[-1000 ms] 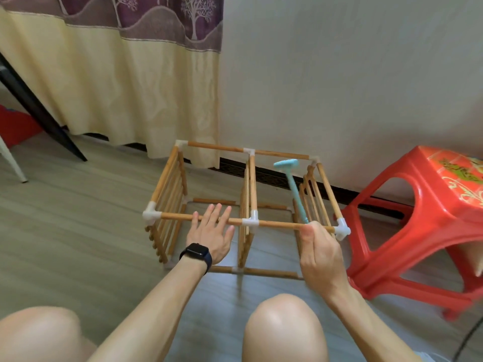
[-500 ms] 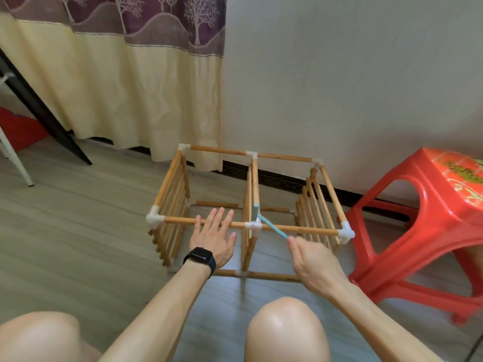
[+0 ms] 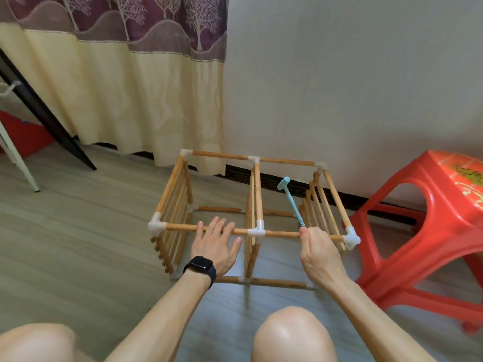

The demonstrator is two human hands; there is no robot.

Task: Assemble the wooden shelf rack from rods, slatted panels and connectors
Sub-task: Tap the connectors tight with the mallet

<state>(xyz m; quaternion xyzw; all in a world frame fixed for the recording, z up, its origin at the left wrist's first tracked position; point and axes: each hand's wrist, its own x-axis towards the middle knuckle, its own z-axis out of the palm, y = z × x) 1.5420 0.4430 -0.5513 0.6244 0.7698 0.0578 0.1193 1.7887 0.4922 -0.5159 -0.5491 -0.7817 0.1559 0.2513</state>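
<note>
Wooden shelf rack (image 3: 257, 194) stands on the floor (image 3: 78, 231) just beside the red plastic stool (image 3: 431, 218), its far edge near the wall. Three slatted panels (image 3: 322, 205) stand upright, joined by thin rods pushed into white plastic connectors (image 3: 351, 237). Left hand (image 3: 217, 244) lies flat, fingers straight, across the top front rod (image 3: 180, 227), on the side of the centre connector (image 3: 257, 231) away from the stool, apparently steadying it. Right hand (image 3: 317, 252), on the stool side of that connector, is curled round the handle of a light-blue plastic mallet (image 3: 292, 202), whose head is raised over the bay nearer the stool. Assessment: the rack looks light and liable to slide or skew under a blow. The rods appear stiff but slender and smooth, held by push-fit alone. Best gripped on a rod close to a connector, not on the slats. Hard strikes could crack a connector or spring a joint.
</note>
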